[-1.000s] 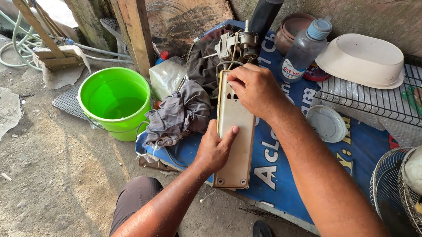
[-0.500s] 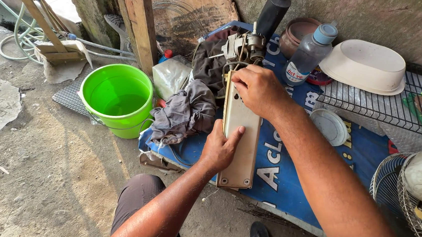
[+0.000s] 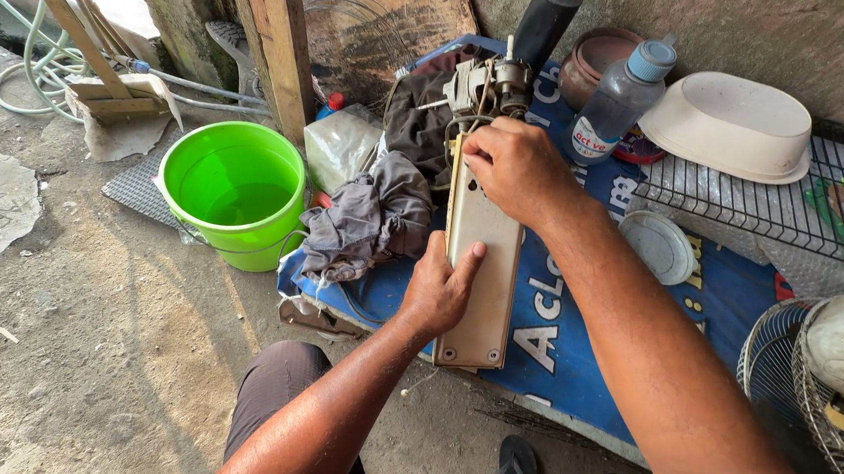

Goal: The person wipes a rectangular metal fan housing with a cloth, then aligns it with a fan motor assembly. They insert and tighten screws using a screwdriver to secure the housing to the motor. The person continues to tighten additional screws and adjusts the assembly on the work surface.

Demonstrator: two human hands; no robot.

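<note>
A long beige plastic housing [image 3: 484,272] lies lengthwise on a blue printed sheet [image 3: 573,364], with bare metal motor parts and wires [image 3: 484,86] at its far end. My left hand [image 3: 441,291] presses on the housing's near half, thumb and fingers over its left edge. My right hand [image 3: 516,169] grips the housing's far end, just below the motor parts. A grey rag [image 3: 368,218] lies crumpled against the housing's left side.
A bright green bucket [image 3: 235,192] with some water stands at left. At the back are a plastic bottle [image 3: 618,102], a brown pot [image 3: 596,60], a white oval basin [image 3: 727,126] on a wire rack [image 3: 775,210], a round lid [image 3: 657,248]. A fan guard [image 3: 811,398] sits right.
The view has shifted slightly. Both hands stay on the housing in nearly the same grip; my left hand sits a little further up it.
</note>
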